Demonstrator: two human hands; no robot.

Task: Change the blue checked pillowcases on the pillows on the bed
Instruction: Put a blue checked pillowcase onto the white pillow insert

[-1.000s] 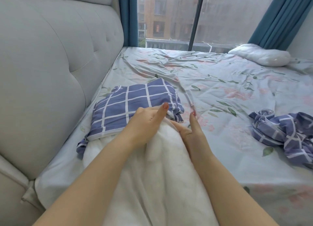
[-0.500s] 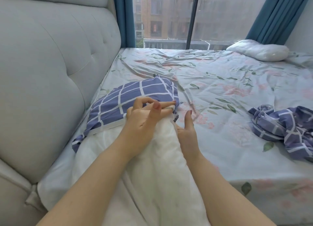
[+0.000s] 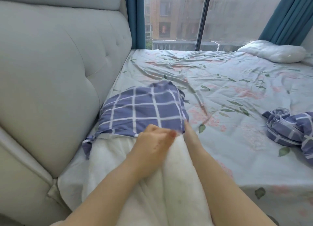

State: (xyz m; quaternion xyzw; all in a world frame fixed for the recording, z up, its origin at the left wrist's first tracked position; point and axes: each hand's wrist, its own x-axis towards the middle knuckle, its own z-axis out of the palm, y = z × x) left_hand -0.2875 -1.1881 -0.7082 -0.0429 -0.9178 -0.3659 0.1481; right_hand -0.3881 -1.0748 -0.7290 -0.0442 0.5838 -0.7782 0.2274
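Bed: it fills most of my view, spread with a crumpled floral sheet in pale blue, with pink blossoms and green leaves.
Headboard: padded, light grey and tufted, running along my left side, right up against the mattress edge.
Window: at the far end of the bed, with a dark upright frame bar, teal curtains at both sides and a brick building outside.
Pillow: white, lying lengthwise in front of me beside the headboard; its near part is bare and its far end is inside the case.
Blue checked pillowcase: covers only the far end of the pillow, its open hem bunched across the pillow just at my hands, with a loose corner trailing off on the left side.
Second pillowcase: same blue check, crumpled in a heap on the sheet well to my right, partly cut by the frame edge.
Bare pillow: white, at the far right corner of the bed near the curtain.
Left hand: curled closed on top of the pillow at the hem; it is blurred, so I cannot tell for sure whether it pinches the fabric.
Right hand: fingers straight and together, pressed along the right side of the pillow with the tips at the hem of the case, holding nothing that I can see.
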